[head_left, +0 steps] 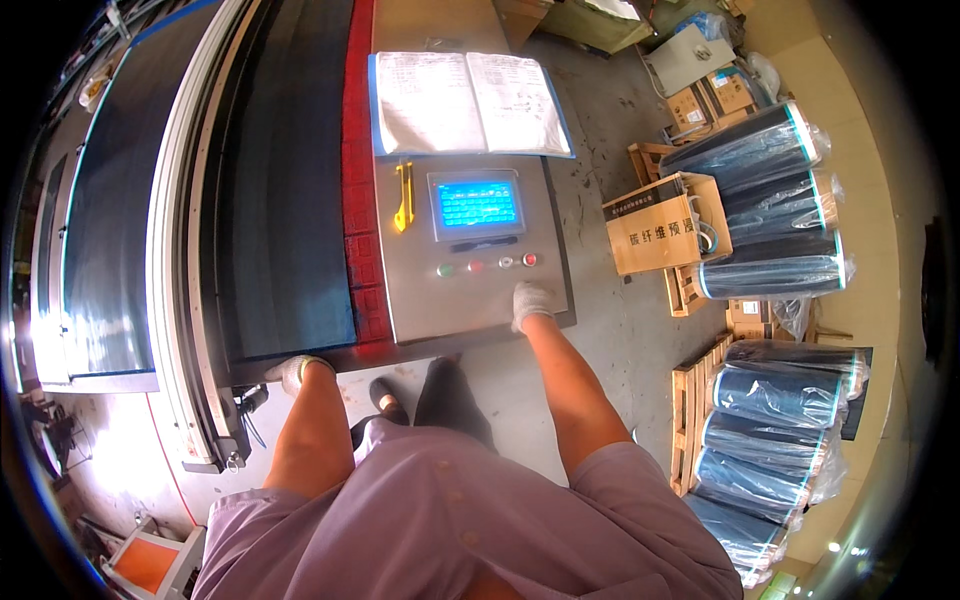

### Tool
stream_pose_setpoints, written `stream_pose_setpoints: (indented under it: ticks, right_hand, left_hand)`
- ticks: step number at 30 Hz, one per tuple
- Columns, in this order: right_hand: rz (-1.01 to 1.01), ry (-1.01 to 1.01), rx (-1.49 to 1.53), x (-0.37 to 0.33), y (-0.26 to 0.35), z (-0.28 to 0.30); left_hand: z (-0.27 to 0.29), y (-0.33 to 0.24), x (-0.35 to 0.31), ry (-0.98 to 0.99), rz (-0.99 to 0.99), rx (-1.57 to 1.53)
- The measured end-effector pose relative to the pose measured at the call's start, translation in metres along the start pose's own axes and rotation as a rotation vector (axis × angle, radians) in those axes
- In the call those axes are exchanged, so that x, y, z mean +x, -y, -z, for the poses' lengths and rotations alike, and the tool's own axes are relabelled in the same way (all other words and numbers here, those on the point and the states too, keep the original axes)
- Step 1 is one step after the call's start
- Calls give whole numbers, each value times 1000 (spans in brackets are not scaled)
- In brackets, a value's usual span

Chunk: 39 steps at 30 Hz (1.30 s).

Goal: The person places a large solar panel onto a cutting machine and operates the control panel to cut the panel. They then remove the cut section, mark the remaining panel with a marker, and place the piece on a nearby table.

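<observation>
Over flat metal panel (440, 308), right hand (532, 303) (fabric-gloved)

Site type: industrial workshop. Basis: long dark machine bed (285, 210) beside a metal rail (178, 210); steel control panel (440, 310) carrying lit touchscreen (477, 204) and coloured push-buttons (476, 267); plastic-wrapped dark rolls (775, 395) on wooden pallets (688, 400) near the wall (875, 210); cardboard carton (650, 240) by the rolls; grey floor (640, 345).

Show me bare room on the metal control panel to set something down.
Bare: the control panel below the button row, between red border and right hand; a narrower patch right of the lit screen. Crowded: above the buttons, with pen, screen, yellow cutter and open notebook.
</observation>
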State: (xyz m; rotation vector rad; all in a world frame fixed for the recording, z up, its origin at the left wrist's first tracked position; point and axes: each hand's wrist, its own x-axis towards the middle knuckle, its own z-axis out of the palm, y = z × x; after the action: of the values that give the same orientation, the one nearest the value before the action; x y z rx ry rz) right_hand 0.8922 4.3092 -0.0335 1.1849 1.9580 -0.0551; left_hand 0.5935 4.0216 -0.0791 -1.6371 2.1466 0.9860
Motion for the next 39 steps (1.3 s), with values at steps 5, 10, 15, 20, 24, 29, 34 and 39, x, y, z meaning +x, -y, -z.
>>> stream_pose_setpoints:
  ticks: [5, 10, 15, 20, 24, 29, 34, 39]
  right_hand:
    - [15, 20, -4, -7, 0, 8]
    - [-10, -7, -14, -7, 2, 5]
    - [-25, -15, 14, -3, 1, 0]
    - [-15, -13, 4, 0, 0, -4]
    - [-12, -10, -5, -2, 2, 3]
    - [-27, 32, -15, 6, 1, -4]
    - [-30, 46, -1, 1, 4, 5]
    - [-39, 53, 1, 7, 5, 2]
  left_hand:
    - [2, -1, 1, 2, -1, 4]
    - [-4, 2, 8, 4, -2, 10]
    - [1, -1, 0, 3, -5, 18]
    - [7, -2, -12, 5, -7, 29]
    - [6, 2, -5, 4, -4, 31]
    - [9, -1, -16, 7, -7, 40]
    - [3, 0, -15, 11, -5, 41]
    - [-5, 4, -9, 17, -7, 45]
